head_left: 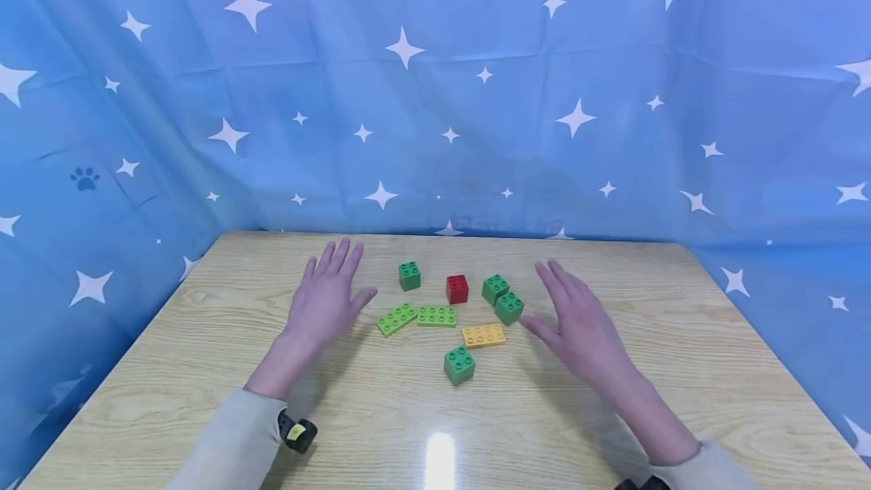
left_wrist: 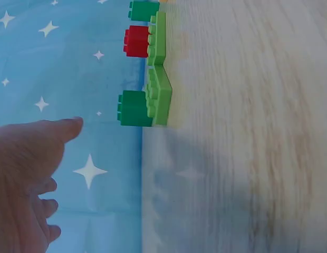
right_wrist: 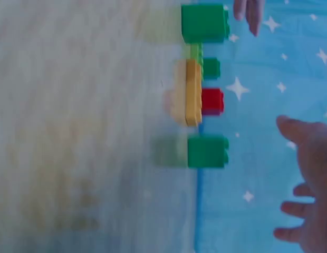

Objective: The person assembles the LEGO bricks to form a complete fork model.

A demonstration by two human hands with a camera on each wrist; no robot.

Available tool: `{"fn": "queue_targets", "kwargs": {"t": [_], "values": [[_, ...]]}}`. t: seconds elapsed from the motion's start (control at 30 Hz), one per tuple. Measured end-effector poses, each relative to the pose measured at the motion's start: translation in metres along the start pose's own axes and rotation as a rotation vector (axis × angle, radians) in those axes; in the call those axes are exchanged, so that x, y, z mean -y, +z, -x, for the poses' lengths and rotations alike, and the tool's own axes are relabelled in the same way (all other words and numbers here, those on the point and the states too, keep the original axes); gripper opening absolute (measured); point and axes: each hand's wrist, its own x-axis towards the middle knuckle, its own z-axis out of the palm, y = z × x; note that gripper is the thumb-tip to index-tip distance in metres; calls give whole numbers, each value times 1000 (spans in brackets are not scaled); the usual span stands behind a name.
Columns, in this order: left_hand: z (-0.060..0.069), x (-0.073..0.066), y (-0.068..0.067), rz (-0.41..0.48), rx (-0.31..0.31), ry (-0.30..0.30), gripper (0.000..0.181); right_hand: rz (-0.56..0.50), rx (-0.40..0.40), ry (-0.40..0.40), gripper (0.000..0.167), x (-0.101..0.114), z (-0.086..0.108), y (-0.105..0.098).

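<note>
My left hand [head_left: 325, 302] hovers left of a loose group of toy building bricks, fingers straight and holding nothing. On the other side my right hand [head_left: 578, 324] is likewise held out, its thumb close to a green brick [head_left: 509, 308]. Another green brick [head_left: 495, 289] stands against that one. Between the hands lie a red brick [head_left: 457, 289], two flat light-green bricks [head_left: 397, 319] meeting near their ends, and a flat yellow brick [head_left: 484, 336]. One green brick [head_left: 410, 276] stands at the back, another green brick [head_left: 459, 365] nearest me.
The bricks lie on a light wooden table [head_left: 381, 429]. A blue curtain with white stars [head_left: 435, 97] hangs behind its far edge and along the sides. Light glares off the table at the front. A dark strap with a small device [head_left: 297, 432] sits at my left wrist.
</note>
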Motion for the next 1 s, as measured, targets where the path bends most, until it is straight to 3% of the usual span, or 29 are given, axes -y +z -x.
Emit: {"fn": "queue_targets", "kwargs": {"t": [0.17, 0.33, 0.43, 0.6, 0.73, 1.0], "values": [[-8, 6, 7, 180, -17, -23, 78, -249, 55, 4, 77, 14, 5, 11], [-19, 13, 17, 449, -28, -29, 77, -450, 120, -87, 70, 27, 7, 28], [-25, 15, 21, 616, -11, -41, 76, -538, 202, -123, 64, 34, 7, 35], [-37, 13, 31, 851, 48, -122, 71, -629, 357, -55, 58, 45, 5, 45], [-45, 11, 40, 896, 88, -153, 67, -633, 391, -51, 58, 50, 4, 51], [-54, 0, 55, 932, 124, -160, 64, -614, 395, -65, 51, 56, 4, 58]]}}
